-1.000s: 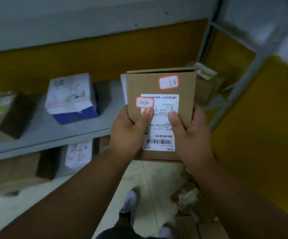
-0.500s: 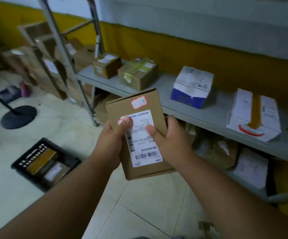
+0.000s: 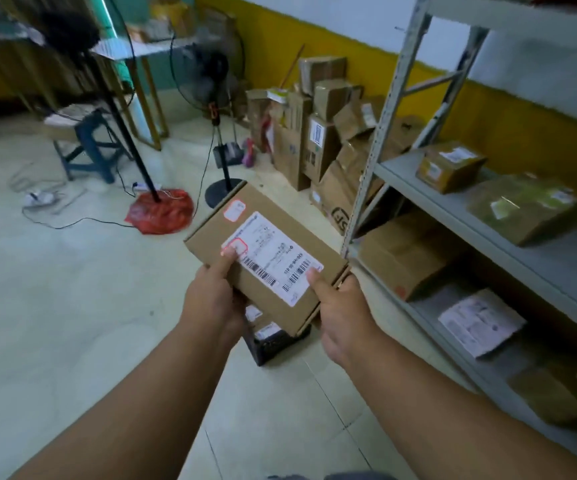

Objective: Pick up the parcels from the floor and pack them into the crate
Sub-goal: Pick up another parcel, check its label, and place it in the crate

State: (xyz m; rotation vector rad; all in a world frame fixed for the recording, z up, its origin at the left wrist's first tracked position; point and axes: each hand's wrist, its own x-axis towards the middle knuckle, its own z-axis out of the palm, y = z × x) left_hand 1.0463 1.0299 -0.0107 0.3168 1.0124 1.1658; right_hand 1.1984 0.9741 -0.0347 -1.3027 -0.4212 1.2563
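A flat brown cardboard parcel [image 3: 266, 237] with a white shipping label and two red-edged stickers is held in the air at the middle of the head view. My left hand [image 3: 212, 299] grips its near left corner, thumb on the label. My right hand [image 3: 340, 310] grips its near right edge, thumb on top. Directly below the parcel stands a black crate [image 3: 273, 344] on the floor, mostly hidden by the parcel and my hands; labelled parcels show inside it.
A grey metal shelf rack [image 3: 380, 140] with parcels on its shelves fills the right. A pile of cardboard boxes [image 3: 318, 133] leans against the yellow wall behind. Two standing fans, one with a round black base [image 3: 221, 194], a red bag [image 3: 160, 213], a blue stool [image 3: 89, 143] and cables lie to the left.
My view has swung left from the shelf to the open floor. The parcel, still in both hands, now hangs over the black crate, which was at the lower left before.
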